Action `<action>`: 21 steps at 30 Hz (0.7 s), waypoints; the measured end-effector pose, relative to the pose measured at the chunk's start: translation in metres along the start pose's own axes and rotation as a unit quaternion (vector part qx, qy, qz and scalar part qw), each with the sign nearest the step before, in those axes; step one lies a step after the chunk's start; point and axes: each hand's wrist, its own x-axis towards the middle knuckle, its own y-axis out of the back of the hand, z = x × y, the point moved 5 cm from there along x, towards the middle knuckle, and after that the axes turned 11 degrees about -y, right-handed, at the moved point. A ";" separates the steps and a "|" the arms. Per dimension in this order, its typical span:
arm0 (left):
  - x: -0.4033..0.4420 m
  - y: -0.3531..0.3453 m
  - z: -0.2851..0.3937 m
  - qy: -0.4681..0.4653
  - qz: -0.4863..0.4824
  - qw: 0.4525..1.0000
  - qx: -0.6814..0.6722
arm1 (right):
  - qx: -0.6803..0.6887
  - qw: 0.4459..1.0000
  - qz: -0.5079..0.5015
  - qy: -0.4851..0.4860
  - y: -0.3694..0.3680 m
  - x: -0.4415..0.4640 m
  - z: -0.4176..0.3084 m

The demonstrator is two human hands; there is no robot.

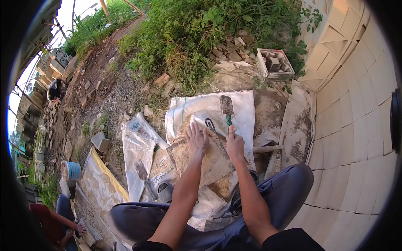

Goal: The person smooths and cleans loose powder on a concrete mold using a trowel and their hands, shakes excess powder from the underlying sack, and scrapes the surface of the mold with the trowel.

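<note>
Several sacks (243, 117) cover dirt (109, 106), pale wall (351, 125) right; we spread our left fingers (194, 131) wide, our right fingers (232, 144) gripping a tool (226, 104).

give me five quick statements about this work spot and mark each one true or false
1. The right hand holds a tool with a green handle. True.
2. The left hand is clenched in a fist. False: it lies open, fingers spread, over a flat slab.
3. The blue bucket stands on the picture's right side. False: it is on the left.
4. A pale wall rises on the picture's right. True.
5. Nobody else is in view. False: another person shows at lower left.
</note>
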 end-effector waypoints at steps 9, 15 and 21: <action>-0.055 -0.002 0.051 -0.341 -0.028 0.934 -0.100 | -0.044 0.997 -0.001 0.056 -0.010 -0.008 0.006; -0.055 0.020 -0.009 -0.297 -0.027 0.955 -0.006 | -0.067 0.992 -0.032 0.105 -0.020 -0.021 -0.002; -0.100 0.053 -0.066 -0.118 0.002 0.992 0.033 | -0.083 0.988 -0.093 0.087 -0.026 -0.036 -0.003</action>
